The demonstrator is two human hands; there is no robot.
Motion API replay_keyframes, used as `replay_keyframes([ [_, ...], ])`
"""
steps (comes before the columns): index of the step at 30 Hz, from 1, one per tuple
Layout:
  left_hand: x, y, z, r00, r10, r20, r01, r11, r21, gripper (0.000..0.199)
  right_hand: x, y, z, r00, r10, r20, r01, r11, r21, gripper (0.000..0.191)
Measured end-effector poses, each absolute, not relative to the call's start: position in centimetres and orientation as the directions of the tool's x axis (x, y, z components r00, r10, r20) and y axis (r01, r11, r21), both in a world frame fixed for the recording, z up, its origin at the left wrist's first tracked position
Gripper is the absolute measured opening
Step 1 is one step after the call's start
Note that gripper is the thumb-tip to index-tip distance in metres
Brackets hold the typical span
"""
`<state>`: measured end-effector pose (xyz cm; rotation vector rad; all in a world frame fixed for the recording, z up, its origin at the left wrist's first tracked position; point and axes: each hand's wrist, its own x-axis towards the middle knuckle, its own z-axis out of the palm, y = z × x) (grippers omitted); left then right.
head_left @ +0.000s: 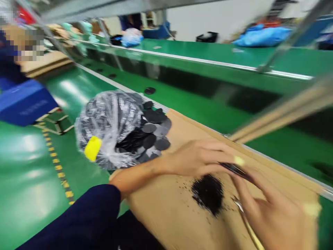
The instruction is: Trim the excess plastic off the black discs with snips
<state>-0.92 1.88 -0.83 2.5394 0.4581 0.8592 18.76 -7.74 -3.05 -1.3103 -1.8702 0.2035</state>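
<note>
Between my two hands is a thin black disc [235,169], seen nearly edge-on above the cardboard surface [161,198]. My left hand [200,158] pinches its left edge, and my right hand [270,205] grips its right side. A pile of small black pieces [208,194] lies on the cardboard below them. Next to my right hand, tweezers [246,222] with a yellowish handle rest on the surface, partly covered by that hand. Many dark round discs [149,140] spill from a clear plastic bag [109,118] with a yellow label at the left.
Beyond the cardboard runs a green conveyor belt [182,100] with a few dark discs. A metal post [283,107] slants across the right. At the left are a blue box [26,102] and a person's dark sleeve. Blue bags lie on the upper shelf.
</note>
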Motion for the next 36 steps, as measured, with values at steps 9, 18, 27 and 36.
replay_keyframes([
  [9,-1.1,1.1,-2.1,0.646,0.444,0.621,0.022,-0.824,0.566,0.017,17.5,-8.3,-2.2,-0.056,0.808,0.586,0.679,0.461,-0.572,0.021],
  [18,-1.2,1.1,-1.7,0.648,0.498,0.576,0.002,-0.758,0.652,0.014,17.5,-8.7,-2.1,-0.058,0.789,0.612,0.658,0.491,-0.571,0.022],
  [27,-1.4,1.3,-1.8,0.658,0.47,0.588,0.058,-0.811,0.583,0.017,20.1,-9.0,-1.3,-0.117,0.893,0.435,0.702,0.384,-0.599,0.029],
  [36,-2.2,1.5,-1.7,0.648,0.522,0.555,0.218,-0.825,0.521,0.023,26.3,-16.0,-7.4,-0.163,0.984,0.07,0.946,0.176,-0.271,0.067],
])
